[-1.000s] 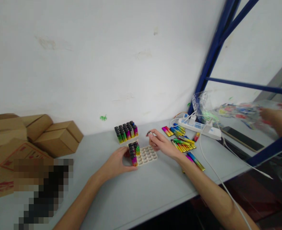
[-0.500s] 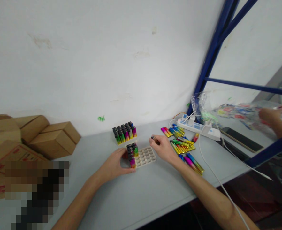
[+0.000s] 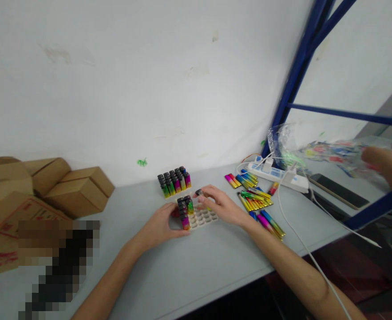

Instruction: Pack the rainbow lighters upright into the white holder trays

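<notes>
The right hand (image 3: 220,205) pinches one lighter (image 3: 199,192) between thumb and fingertips, its dark cap pointing toward ten o'clock, held over the far edge of a white slotted tray (image 3: 205,217). The wrist is bent, the forearm running back toward five o'clock. The left hand (image 3: 159,226) is curled around the tray's near-left corner, fingers pressed to its side. About six lighters stand in the tray's left slots (image 3: 185,211). At twelve o'clock stands a second, full tray (image 3: 175,181). At three o'clock, loose lighters (image 3: 255,200) lie scattered on the grey table (image 3: 196,271); the exact number cannot be told.
</notes>
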`<control>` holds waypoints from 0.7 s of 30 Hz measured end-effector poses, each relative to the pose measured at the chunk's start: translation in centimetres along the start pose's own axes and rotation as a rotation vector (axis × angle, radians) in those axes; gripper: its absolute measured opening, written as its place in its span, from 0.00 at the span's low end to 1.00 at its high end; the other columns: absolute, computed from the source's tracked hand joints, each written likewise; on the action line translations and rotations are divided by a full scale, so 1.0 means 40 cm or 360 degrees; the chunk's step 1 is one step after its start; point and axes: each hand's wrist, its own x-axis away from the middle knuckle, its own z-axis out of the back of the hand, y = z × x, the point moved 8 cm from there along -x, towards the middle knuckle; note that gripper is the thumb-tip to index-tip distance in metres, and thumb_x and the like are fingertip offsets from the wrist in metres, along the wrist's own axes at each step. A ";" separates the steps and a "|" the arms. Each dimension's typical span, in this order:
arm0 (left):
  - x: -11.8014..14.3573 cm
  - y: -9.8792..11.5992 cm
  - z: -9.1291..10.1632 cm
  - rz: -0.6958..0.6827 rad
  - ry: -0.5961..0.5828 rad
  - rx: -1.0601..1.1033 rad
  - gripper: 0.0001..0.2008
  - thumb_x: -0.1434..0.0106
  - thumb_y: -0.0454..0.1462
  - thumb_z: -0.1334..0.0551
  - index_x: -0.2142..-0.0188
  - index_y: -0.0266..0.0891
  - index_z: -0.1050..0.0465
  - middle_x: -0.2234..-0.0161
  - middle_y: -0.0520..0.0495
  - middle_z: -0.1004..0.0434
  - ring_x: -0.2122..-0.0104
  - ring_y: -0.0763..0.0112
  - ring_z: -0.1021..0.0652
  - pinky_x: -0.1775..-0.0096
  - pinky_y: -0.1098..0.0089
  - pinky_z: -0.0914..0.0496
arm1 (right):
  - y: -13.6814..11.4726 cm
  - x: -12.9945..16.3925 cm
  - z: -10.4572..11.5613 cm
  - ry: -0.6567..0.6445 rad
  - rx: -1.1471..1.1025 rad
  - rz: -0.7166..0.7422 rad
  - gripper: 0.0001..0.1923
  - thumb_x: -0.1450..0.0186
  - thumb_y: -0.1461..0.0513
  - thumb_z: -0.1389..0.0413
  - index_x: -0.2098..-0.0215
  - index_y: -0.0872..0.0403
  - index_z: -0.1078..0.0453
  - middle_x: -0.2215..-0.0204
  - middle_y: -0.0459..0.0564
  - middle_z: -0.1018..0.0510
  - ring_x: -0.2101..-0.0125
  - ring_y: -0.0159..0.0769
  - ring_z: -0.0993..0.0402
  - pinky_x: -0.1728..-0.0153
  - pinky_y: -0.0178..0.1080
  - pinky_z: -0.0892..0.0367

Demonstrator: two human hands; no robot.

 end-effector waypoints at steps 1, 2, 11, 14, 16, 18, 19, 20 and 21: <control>0.000 -0.001 -0.001 0.0003 -0.0007 0.0006 0.27 0.49 0.47 0.22 0.54 0.37 0.22 0.56 0.41 0.17 0.58 0.51 0.20 0.53 0.57 0.24 | -0.001 0.000 -0.001 0.0007 0.0018 0.0019 0.17 0.25 0.48 0.44 0.57 0.53 0.24 0.57 0.53 0.24 0.55 0.39 0.25 0.59 0.37 0.26; 0.000 -0.001 -0.001 0.0004 -0.0016 0.0017 0.27 0.49 0.47 0.22 0.53 0.36 0.22 0.55 0.40 0.17 0.57 0.50 0.19 0.53 0.57 0.24 | -0.001 0.000 -0.003 0.0009 0.0032 0.0023 0.17 0.26 0.49 0.42 0.57 0.54 0.22 0.57 0.53 0.24 0.54 0.40 0.25 0.59 0.37 0.26; 0.002 0.003 -0.001 -0.0012 -0.0015 0.0086 0.30 0.49 0.47 0.22 0.50 0.37 0.22 0.54 0.42 0.16 0.56 0.50 0.18 0.54 0.59 0.24 | 0.040 -0.002 -0.011 0.0154 -0.0158 -0.0113 0.21 0.37 0.48 0.29 0.58 0.55 0.21 0.64 0.50 0.16 0.65 0.35 0.19 0.62 0.37 0.24; 0.002 0.003 -0.001 -0.0025 -0.0002 0.0071 0.30 0.49 0.46 0.21 0.50 0.36 0.21 0.55 0.42 0.16 0.58 0.51 0.18 0.55 0.59 0.24 | 0.044 -0.003 -0.017 0.0179 -0.0135 -0.0095 0.23 0.39 0.45 0.29 0.60 0.55 0.22 0.65 0.50 0.15 0.67 0.36 0.18 0.62 0.38 0.23; 0.001 0.001 -0.001 -0.0038 0.0013 0.0062 0.31 0.50 0.46 0.21 0.49 0.37 0.21 0.54 0.42 0.16 0.56 0.50 0.18 0.54 0.59 0.23 | 0.044 -0.002 -0.021 0.0183 -0.0110 -0.0078 0.24 0.39 0.44 0.30 0.60 0.55 0.21 0.66 0.51 0.15 0.67 0.37 0.17 0.63 0.38 0.22; 0.000 0.000 -0.002 -0.0053 0.0020 0.0065 0.32 0.50 0.47 0.21 0.48 0.37 0.22 0.52 0.41 0.16 0.54 0.49 0.18 0.53 0.58 0.23 | 0.045 -0.002 -0.022 0.0198 -0.0086 -0.0057 0.24 0.39 0.44 0.30 0.60 0.55 0.21 0.64 0.52 0.15 0.65 0.38 0.17 0.64 0.37 0.22; -0.001 -0.001 -0.003 -0.0058 0.0018 0.0072 0.33 0.50 0.47 0.21 0.47 0.37 0.22 0.52 0.41 0.16 0.54 0.48 0.18 0.52 0.57 0.24 | 0.045 -0.001 -0.023 0.0196 -0.0071 -0.0042 0.24 0.39 0.43 0.30 0.60 0.55 0.20 0.63 0.53 0.15 0.65 0.38 0.16 0.64 0.38 0.22; -0.001 -0.001 -0.004 -0.0057 0.0011 0.0079 0.33 0.50 0.46 0.21 0.47 0.37 0.22 0.51 0.41 0.16 0.53 0.48 0.18 0.51 0.57 0.24 | 0.045 -0.001 -0.026 0.0181 -0.0056 -0.0021 0.24 0.38 0.44 0.30 0.60 0.55 0.20 0.63 0.53 0.15 0.65 0.39 0.16 0.64 0.38 0.21; -0.001 -0.002 -0.004 -0.0053 0.0006 0.0085 0.32 0.49 0.46 0.21 0.47 0.37 0.22 0.51 0.40 0.16 0.53 0.47 0.18 0.51 0.57 0.24 | 0.044 -0.001 -0.030 0.0154 -0.0039 0.0004 0.23 0.37 0.44 0.31 0.60 0.55 0.20 0.62 0.53 0.15 0.65 0.39 0.16 0.62 0.39 0.21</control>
